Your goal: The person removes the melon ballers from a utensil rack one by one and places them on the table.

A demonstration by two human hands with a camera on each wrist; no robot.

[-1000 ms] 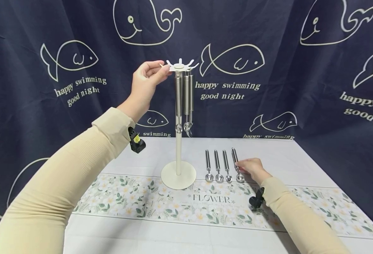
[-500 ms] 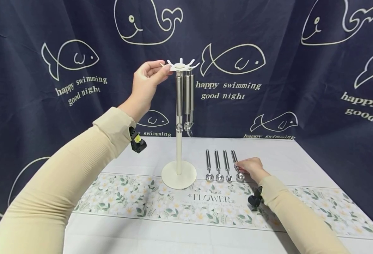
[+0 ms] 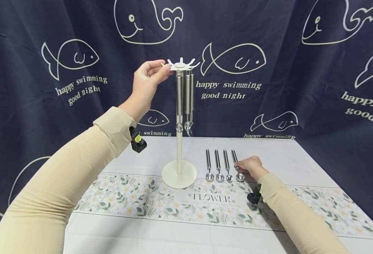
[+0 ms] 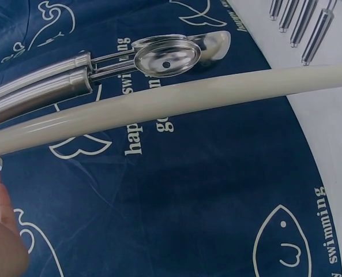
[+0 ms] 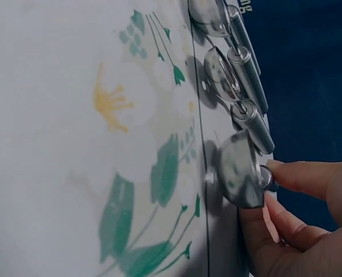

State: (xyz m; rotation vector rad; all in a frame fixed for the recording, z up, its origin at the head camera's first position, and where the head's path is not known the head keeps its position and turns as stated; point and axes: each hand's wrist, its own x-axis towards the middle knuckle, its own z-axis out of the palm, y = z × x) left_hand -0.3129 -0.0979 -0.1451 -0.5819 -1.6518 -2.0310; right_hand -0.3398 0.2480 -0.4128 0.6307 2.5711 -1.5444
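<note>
navy cloth backdrop (image 3: 231, 118) | left hand (image 3: 145, 83) pinches round-based cream stand (image 3: 179, 150) | right hand (image 3: 252, 167) pinches steel scoop (image 5: 240, 173)

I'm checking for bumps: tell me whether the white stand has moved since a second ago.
No: in the head view, the white stand keeps its place relative to the FLOWER lettering, with no visible shift either way.

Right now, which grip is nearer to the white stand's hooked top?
Left. The left grip pinches the hooked top itself; the right grip is much lower and farther right, holding the rightmost utensil.
</note>
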